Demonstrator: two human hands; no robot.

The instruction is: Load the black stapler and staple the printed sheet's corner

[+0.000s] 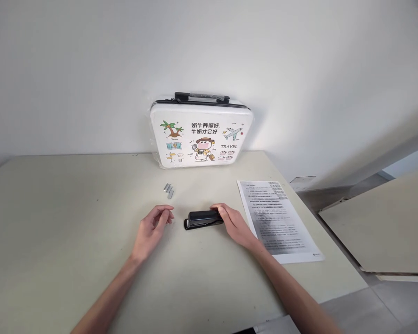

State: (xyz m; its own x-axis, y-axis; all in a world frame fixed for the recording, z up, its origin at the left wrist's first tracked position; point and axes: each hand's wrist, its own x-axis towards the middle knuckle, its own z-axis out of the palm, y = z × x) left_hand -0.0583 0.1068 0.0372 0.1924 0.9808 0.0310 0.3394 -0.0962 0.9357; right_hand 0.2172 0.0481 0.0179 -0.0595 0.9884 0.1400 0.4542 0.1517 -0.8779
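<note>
A black stapler (202,216) lies on the table with its nose toward the left. My right hand (232,223) grips its rear end, thumb on top and fingers around the far side. To the left of the stapler, my left hand (153,228) rests apart from it, fingers curled and thumb pressed against them. Whatever that hand may hold is hidden. Just beyond it are several silver strips of staples (169,190), lying close together. A printed sheet of paper (278,220) lies to the right, partly behind my right forearm.
At the back, a white carrying case (202,134) with cartoon travel prints stands against the wall. The pale table (73,222) ends on the right, with a panel (379,222) beyond that edge. A grey and black object (271,326) shows at the bottom.
</note>
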